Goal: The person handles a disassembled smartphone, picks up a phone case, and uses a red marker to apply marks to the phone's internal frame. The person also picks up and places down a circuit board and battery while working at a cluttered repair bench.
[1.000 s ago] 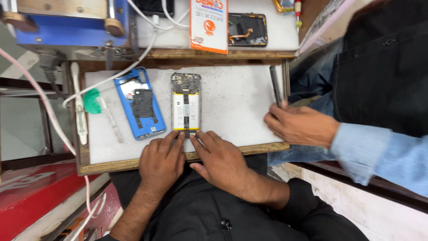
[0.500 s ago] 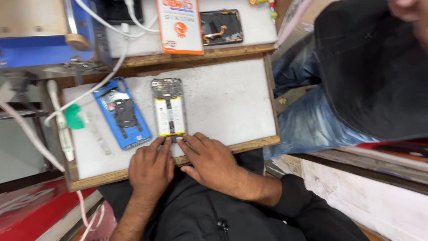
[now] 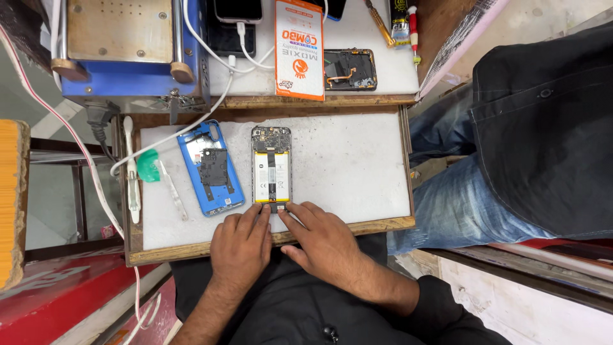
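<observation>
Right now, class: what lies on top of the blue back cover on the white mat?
A dark inner plate lies on the blue back cover. Whatever is beneath that plate is hidden.

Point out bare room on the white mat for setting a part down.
Free: white mat right of the opened phone, up to the wooden edge. Crowded: the left, with blue back cover, green tool, and both hands at the phone's near end.

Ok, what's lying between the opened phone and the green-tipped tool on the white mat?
In the head view, the blue back cover lies between the opened phone and the green-tipped tool, with a black part resting on it.
</observation>
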